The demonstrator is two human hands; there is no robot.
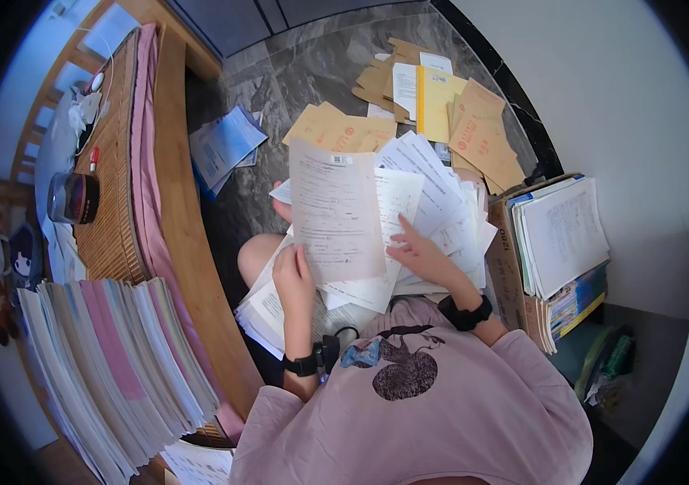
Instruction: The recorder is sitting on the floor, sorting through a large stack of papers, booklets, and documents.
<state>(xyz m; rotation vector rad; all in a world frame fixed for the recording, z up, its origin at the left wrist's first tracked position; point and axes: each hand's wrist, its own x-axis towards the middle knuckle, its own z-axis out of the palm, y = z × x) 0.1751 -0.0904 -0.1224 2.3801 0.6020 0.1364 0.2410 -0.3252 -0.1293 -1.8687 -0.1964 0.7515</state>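
My left hand (293, 271) grips the lower left edge of a printed sheet of paper (336, 214), which is raised above my lap. Writing and a small square code show on its face. To the right of this sheet, my right hand (419, 252) has its fingers apart over another white paper (401, 194) and holds nothing. Beneath both hands, loose sheets lie spread across my crossed legs, with a further paper stack (268, 311) at the left. A fan of printed papers (450, 230) reaches out to the right.
Brown envelopes (482, 133) and a yellow notebook (440, 101) lie on the floor ahead. Blue booklets (227, 145) are at the left, beside the wooden bed frame (187, 186). A tall book stack (110, 364) stands near left. A box of papers (514, 271) borders the right.
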